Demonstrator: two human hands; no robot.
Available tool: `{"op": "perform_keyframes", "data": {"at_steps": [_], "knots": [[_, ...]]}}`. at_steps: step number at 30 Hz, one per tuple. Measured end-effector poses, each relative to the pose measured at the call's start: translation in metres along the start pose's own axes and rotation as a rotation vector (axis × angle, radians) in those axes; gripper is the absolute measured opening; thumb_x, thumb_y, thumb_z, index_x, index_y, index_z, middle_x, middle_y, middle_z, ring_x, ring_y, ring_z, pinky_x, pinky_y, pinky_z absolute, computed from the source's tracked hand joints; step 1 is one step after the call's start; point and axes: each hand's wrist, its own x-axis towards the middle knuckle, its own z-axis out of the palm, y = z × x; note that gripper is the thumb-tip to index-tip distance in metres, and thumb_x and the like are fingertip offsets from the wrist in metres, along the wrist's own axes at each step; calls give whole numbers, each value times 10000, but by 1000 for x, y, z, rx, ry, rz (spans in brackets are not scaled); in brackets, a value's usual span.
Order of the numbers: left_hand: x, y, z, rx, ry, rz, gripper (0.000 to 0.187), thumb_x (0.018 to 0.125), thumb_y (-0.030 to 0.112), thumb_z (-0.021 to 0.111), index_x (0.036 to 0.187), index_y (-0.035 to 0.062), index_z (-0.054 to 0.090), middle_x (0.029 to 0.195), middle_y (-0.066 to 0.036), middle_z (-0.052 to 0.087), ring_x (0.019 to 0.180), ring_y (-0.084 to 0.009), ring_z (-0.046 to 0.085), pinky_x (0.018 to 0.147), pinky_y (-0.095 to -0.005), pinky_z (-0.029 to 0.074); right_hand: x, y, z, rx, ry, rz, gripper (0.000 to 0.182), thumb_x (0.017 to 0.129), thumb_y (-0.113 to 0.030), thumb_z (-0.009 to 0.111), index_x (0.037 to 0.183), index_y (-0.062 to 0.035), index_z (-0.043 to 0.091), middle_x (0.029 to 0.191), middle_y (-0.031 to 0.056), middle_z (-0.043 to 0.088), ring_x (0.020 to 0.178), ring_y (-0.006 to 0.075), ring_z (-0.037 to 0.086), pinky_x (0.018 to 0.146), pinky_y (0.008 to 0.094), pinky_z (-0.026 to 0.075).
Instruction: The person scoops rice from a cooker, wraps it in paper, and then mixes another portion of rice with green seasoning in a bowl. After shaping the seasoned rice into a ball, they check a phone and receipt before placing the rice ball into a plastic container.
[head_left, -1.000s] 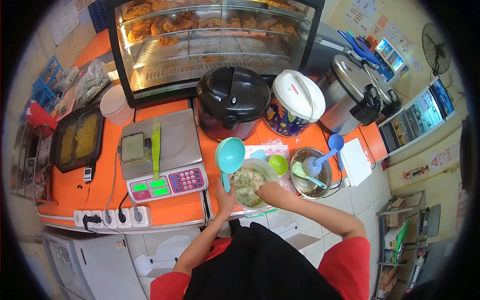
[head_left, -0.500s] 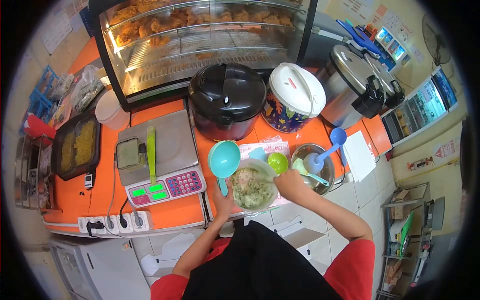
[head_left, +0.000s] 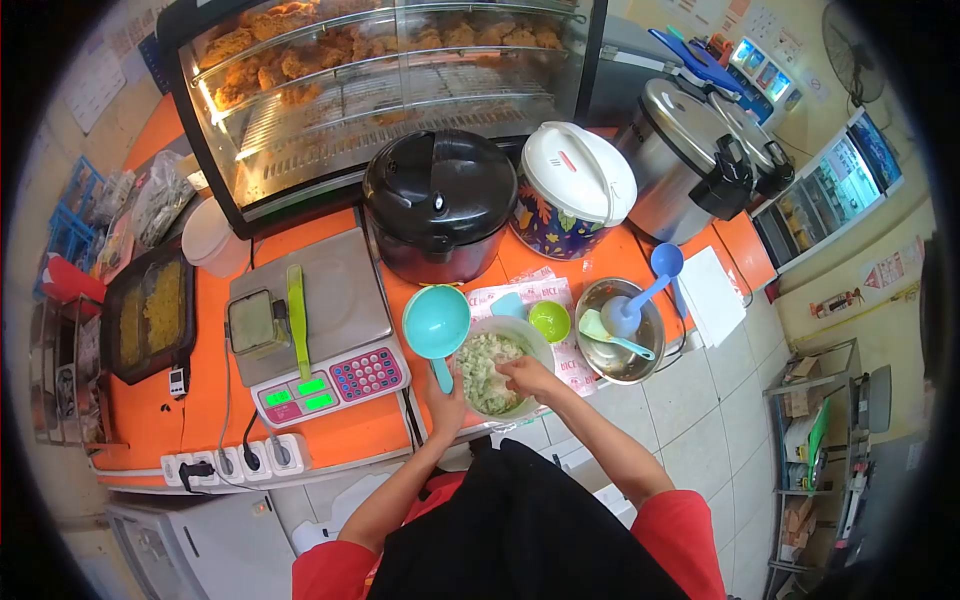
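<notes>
– where does the bowl (head_left: 540, 348) stand?
– at the front of an orange counter (head_left: 140, 430), between a digital scale (head_left: 345, 290) and a steel pot (head_left: 598, 358). it holds a white and pale green mixture (head_left: 480, 375); printed paper (head_left: 577, 368) shows behind and to its right.
– and the hands of the worker in the red-sleeved shirt?
– the right hand (head_left: 528, 380) reaches into the bowl, its fingers bent, tips down at the mixture; whether they close on anything cannot be told. the left hand (head_left: 443, 405) is at the bowl's left side, the handle of a teal ladle (head_left: 437, 322) against it; how its fingers grip is too hidden to say.
– what else is near?
– a lime-green cup (head_left: 550, 322) just beyond the bowl, a blue ladle (head_left: 621, 317) in the steel pot, and a green spatula (head_left: 298, 325) across the scale.
</notes>
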Motion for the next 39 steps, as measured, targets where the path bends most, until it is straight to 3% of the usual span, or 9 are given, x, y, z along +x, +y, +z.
{"op": "perform_keyframes", "data": {"at_steps": [4,7,9,15,19,21,33,35,39], "knots": [[-1,-25,-1,5,-56,-103,218,781,40,541,984,-25,496,847,-135,583,797,-242,584,688,-339,441,-11,-3,-16,87,-43,3,304,799,-266,550,749,26,616,500,61,518,468,130,528,445,303,409],[-2,-26,-1,-7,-70,-143,196,783,49,543,961,-17,497,823,-126,578,759,-237,579,669,-337,439,-49,-28,-17,-548,86,-424,199,785,-224,555,837,-46,625,514,53,525,450,128,536,408,320,396],[-3,-28,-2,-28,-83,-141,188,785,56,543,953,-13,495,810,-123,573,745,-238,575,661,-336,438,-64,-37,-3,-1544,422,-610,129,766,-174,533,805,-91,625,552,74,569,489,201,581,441,350,433],[-1,-20,-4,-41,-49,-143,166,791,72,550,931,-11,518,801,-113,574,753,-217,567,679,-337,423,-80,-52,8,-1685,294,-746,113,691,-126,549,602,-100,614,595,72,607,551,196,609,474,317,460],[-3,-28,-2,14,-77,-98,194,784,50,533,958,-19,478,802,-155,567,761,-282,582,649,-352,436,-38,-40,10,-1683,592,-660,109,685,-137,563,597,-125,627,589,50,611,581,184,618,479,327,462],[0,-29,-1,-7,-54,-59,194,782,44,531,959,-15,478,794,-161,564,762,-294,583,642,-360,435,-36,-16,22,-1836,186,-844,121,727,-132,514,730,-64,613,571,90,594,550,217,614,458,345,463],[-8,-37,4,-11,-46,-135,219,789,44,526,987,-20,458,841,-135,563,781,-212,558,683,-335,424,-39,-22,-10,-1221,177,-325,306,755,-277,464,781,-51,669,691,198,606,690,334,603,665,419,474],[-6,-36,4,0,-16,-7,237,770,57,552,972,-21,455,799,-183,556,751,-333,576,611,-385,426,-9,-4,0,-911,257,-456,312,760,-293,499,780,-30,667,638,167,609,626,282,610,618,379,471],[-6,-33,1,39,-42,-68,226,768,54,556,959,-18,459,793,-182,560,761,-330,580,624,-383,430,-8,-14,-4,-642,127,-257,317,770,-311,548,800,-18,667,594,118,601,550,185,585,569,326,455]]}}
